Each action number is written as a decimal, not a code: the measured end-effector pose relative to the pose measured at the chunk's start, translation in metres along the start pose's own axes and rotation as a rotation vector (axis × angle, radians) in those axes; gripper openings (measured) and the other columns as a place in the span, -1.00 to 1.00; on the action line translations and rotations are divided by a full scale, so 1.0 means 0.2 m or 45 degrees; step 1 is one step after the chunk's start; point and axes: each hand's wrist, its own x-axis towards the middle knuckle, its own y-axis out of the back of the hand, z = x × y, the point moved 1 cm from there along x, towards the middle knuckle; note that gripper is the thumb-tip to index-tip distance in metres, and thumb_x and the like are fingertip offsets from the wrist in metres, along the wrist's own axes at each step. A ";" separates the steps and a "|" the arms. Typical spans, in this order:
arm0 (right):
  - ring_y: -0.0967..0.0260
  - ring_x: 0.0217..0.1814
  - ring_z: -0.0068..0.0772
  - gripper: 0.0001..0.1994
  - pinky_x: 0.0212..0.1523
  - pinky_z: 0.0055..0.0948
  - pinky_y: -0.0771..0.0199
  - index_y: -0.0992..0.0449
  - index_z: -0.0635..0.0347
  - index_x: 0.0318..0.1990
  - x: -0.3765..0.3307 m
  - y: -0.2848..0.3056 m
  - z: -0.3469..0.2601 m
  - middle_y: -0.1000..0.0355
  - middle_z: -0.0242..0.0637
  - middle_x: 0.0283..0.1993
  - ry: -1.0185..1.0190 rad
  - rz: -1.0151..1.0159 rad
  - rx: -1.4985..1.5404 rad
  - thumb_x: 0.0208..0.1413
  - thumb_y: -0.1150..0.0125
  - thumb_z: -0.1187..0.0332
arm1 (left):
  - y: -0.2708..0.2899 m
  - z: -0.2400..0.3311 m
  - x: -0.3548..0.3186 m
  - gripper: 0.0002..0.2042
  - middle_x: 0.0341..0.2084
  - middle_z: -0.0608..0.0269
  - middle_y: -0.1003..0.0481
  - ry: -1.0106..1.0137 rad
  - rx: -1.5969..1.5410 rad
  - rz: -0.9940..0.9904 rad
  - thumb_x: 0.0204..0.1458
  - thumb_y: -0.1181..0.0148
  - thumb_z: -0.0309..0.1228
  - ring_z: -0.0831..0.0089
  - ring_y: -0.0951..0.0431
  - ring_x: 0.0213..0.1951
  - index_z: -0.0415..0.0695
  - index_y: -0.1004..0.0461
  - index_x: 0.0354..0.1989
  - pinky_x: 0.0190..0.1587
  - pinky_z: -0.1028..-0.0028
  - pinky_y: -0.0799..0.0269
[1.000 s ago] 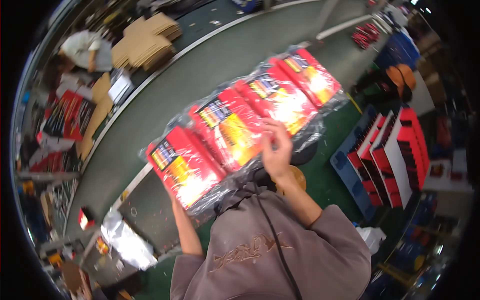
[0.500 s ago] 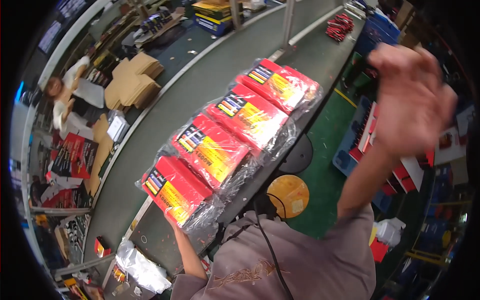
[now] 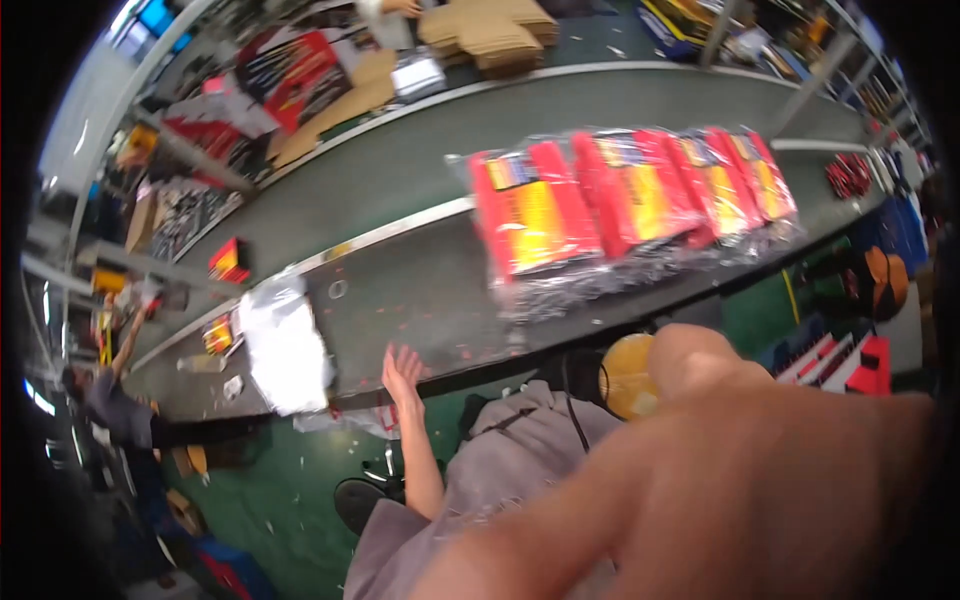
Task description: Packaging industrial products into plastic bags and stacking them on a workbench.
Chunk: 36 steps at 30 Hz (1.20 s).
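Observation:
My left hand (image 3: 402,375) is at the near edge of the dark workbench (image 3: 400,270), fingers stretched out and holding nothing. Left of it lies a pile of white plastic sheets or bags (image 3: 285,345). To its right, several red-and-yellow boxes (image 3: 530,215) stand in a row on the bench, wrapped in crinkled clear plastic. My right hand (image 3: 730,440) looms large and blurred close to the camera at lower right. Its fingers are mostly smeared, so whether it is closed or holds anything cannot be made out.
A small red-and-yellow box (image 3: 229,260) sits left on the bench. Beyond the bench are flat brown cardboard pieces (image 3: 490,30). A red bundle (image 3: 848,176) lies at the right end. Below the bench is a yellow round stool (image 3: 630,380). Another person (image 3: 120,400) stands at far left.
The view has swung left along the bench. My left hand has come off the nearest wrapped box. My right hand has moved from the upper right to close before the camera.

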 end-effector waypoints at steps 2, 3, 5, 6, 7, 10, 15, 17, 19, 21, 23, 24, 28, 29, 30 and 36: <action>-0.34 -0.19 -0.08 -0.63 -0.24 -0.17 -0.42 -0.44 0.16 -0.28 0.10 -0.28 0.22 -0.43 -0.26 -0.31 -0.011 -0.070 0.117 0.20 0.23 0.09 | 0.31 0.01 -0.03 -0.46 0.03 0.00 -0.35 0.068 -0.038 0.186 0.15 0.15 -0.07 0.16 -0.42 0.00 -0.12 -0.10 0.22 -0.02 0.30 -0.36; -0.33 -0.17 -0.07 -0.63 -0.23 -0.17 -0.42 -0.44 0.16 -0.28 0.11 -0.38 0.28 -0.43 -0.25 -0.30 -0.042 -0.119 0.198 0.20 0.23 0.08 | 0.49 0.00 -0.07 -0.46 0.01 0.00 -0.36 0.083 -0.074 0.284 0.15 0.14 -0.07 0.18 -0.44 -0.02 -0.12 -0.11 0.22 -0.03 0.31 -0.37; -0.31 -0.13 -0.05 -0.61 -0.22 -0.17 -0.41 -0.45 0.15 -0.28 0.16 -0.55 0.44 -0.42 -0.24 -0.29 -0.118 -0.226 0.382 0.20 0.23 0.06 | 0.80 0.02 -0.18 -0.47 -0.01 0.03 -0.39 0.038 -0.030 0.395 0.15 0.13 -0.07 0.23 -0.47 -0.08 -0.14 -0.14 0.20 -0.07 0.37 -0.38; -0.31 -0.11 -0.04 -0.60 -0.21 -0.17 -0.40 -0.45 0.14 -0.28 0.13 -0.63 0.50 -0.42 -0.24 -0.28 -0.156 -0.287 0.499 0.20 0.24 0.04 | 0.97 0.01 -0.26 -0.48 -0.01 0.03 -0.39 0.022 -0.054 0.499 0.15 0.13 -0.07 0.23 -0.48 -0.08 -0.14 -0.16 0.19 -0.08 0.38 -0.38; -0.30 -0.09 -0.03 -0.60 -0.20 -0.17 -0.40 -0.45 0.14 -0.28 0.13 -0.63 0.55 -0.42 -0.24 -0.27 -0.184 -0.335 0.602 0.20 0.24 0.03 | 1.13 0.00 -0.33 -0.49 -0.02 0.03 -0.39 0.003 -0.065 0.585 0.15 0.13 -0.07 0.24 -0.48 -0.08 -0.14 -0.17 0.18 -0.09 0.39 -0.38; -0.28 -0.03 0.00 -0.57 -0.18 -0.17 -0.39 -0.46 0.13 -0.28 0.27 -0.97 0.79 -0.42 -0.22 -0.24 -0.212 -0.413 0.801 0.19 0.24 0.00 | 1.36 0.04 -0.45 -0.50 -0.06 0.02 -0.42 -0.056 -0.190 0.754 0.14 0.11 -0.09 0.25 -0.50 -0.11 -0.16 -0.20 0.15 -0.15 0.43 -0.41; -0.24 0.06 0.04 -0.53 -0.14 -0.17 -0.37 -0.47 0.11 -0.28 0.28 -1.79 1.10 -0.42 -0.20 -0.19 -0.390 -0.611 1.174 0.19 0.25 -0.07 | 1.75 -0.31 -0.73 -0.55 -0.11 0.02 -0.46 0.035 -0.483 1.087 0.12 0.08 -0.13 0.24 -0.54 -0.20 -0.13 -0.24 0.11 -0.26 0.46 -0.45; -0.11 0.15 0.23 -0.31 -0.13 0.01 -0.35 -0.47 0.03 -0.17 0.29 -1.75 1.11 -0.32 -0.18 0.04 -0.488 -0.599 0.970 0.13 0.54 -0.29 | 1.66 -0.28 -0.67 -0.57 -0.14 0.02 -0.48 0.139 -0.452 1.062 0.11 0.07 -0.14 0.24 -0.55 -0.22 -0.13 -0.29 0.07 -0.27 0.44 -0.46; -0.14 0.15 0.24 -0.30 -0.16 -0.01 -0.36 -0.43 0.17 -0.06 0.21 -1.76 1.23 -0.30 -0.04 0.10 -0.583 -0.304 0.955 0.15 0.48 -0.25 | 1.63 -0.37 -0.73 -0.57 -0.15 0.02 -0.48 0.145 -0.515 1.040 0.11 0.08 -0.13 0.25 -0.55 -0.23 -0.14 -0.30 0.06 -0.26 0.44 -0.46; -0.27 0.02 0.23 -0.33 -0.17 -0.09 -0.39 -0.41 0.30 -0.09 0.15 -1.78 1.37 -0.38 0.12 -0.07 -0.645 -0.372 0.818 0.18 0.43 -0.17 | 1.59 -0.48 -0.75 -0.58 -0.17 0.03 -0.49 0.206 -0.511 0.993 0.12 0.06 -0.14 0.30 -0.56 -0.26 -0.14 -0.30 0.07 -0.31 0.47 -0.46; -0.37 -0.14 0.18 -0.41 -0.19 -0.11 -0.40 -0.40 0.36 -0.14 0.06 -1.80 1.47 -0.42 0.18 -0.23 -0.782 -0.351 0.592 0.20 0.33 -0.07 | 1.52 -0.54 -0.74 -0.58 -0.18 0.06 -0.50 0.298 -0.463 0.948 0.12 0.05 -0.15 0.37 -0.56 -0.30 -0.13 -0.31 0.07 -0.38 0.51 -0.45; -0.38 -0.16 0.16 -0.47 -0.21 -0.13 -0.40 -0.39 0.36 -0.18 0.06 -1.80 1.50 -0.42 0.18 -0.25 -0.759 -0.346 0.489 0.20 0.29 -0.02 | 1.50 -0.58 -0.74 -0.59 -0.19 0.07 -0.50 0.324 -0.452 0.916 0.12 0.05 -0.15 0.39 -0.56 -0.32 -0.13 -0.31 0.07 -0.39 0.52 -0.45; -0.43 -0.25 0.01 -0.65 -0.29 -0.24 -0.45 -0.39 0.28 -0.26 0.22 -1.86 1.44 -0.45 0.06 -0.34 -0.370 -0.457 0.377 0.19 0.18 0.14 | 1.46 -0.65 -0.67 -0.60 -0.22 0.11 -0.52 0.451 -0.366 0.838 0.11 0.04 -0.17 0.44 -0.55 -0.37 -0.12 -0.34 0.05 -0.43 0.55 -0.44; -0.45 -0.31 -0.07 -0.68 -0.33 -0.27 -0.46 -0.39 0.25 -0.27 0.31 -1.89 1.38 -0.46 -0.03 -0.38 -0.170 -0.600 0.468 0.19 0.17 0.16 | 1.45 -0.61 -0.64 -0.61 -0.22 0.12 -0.52 0.460 -0.319 0.794 0.12 0.04 -0.17 0.45 -0.55 -0.37 -0.11 -0.35 0.05 -0.41 0.54 -0.43; -0.46 -0.37 -0.15 -0.71 -0.37 -0.31 -0.47 -0.38 0.23 -0.28 0.38 -1.92 1.33 -0.48 -0.12 -0.42 0.034 -0.739 0.554 0.20 0.17 0.19 | 1.46 -0.56 -0.59 -0.61 -0.22 0.13 -0.52 0.467 -0.254 0.763 0.12 0.03 -0.17 0.46 -0.55 -0.37 -0.11 -0.35 0.05 -0.40 0.54 -0.43; -0.45 -0.42 -0.31 -0.82 -0.50 -0.43 -0.44 -0.37 0.10 -0.33 0.67 -1.93 1.14 -0.46 -0.29 -0.42 0.163 -0.800 0.463 0.13 -0.06 0.20 | 1.57 -0.36 -0.30 -0.61 -0.19 0.13 -0.50 0.409 -0.044 0.686 0.15 0.09 -0.24 0.43 -0.54 -0.34 -0.14 -0.29 0.10 -0.36 0.52 -0.44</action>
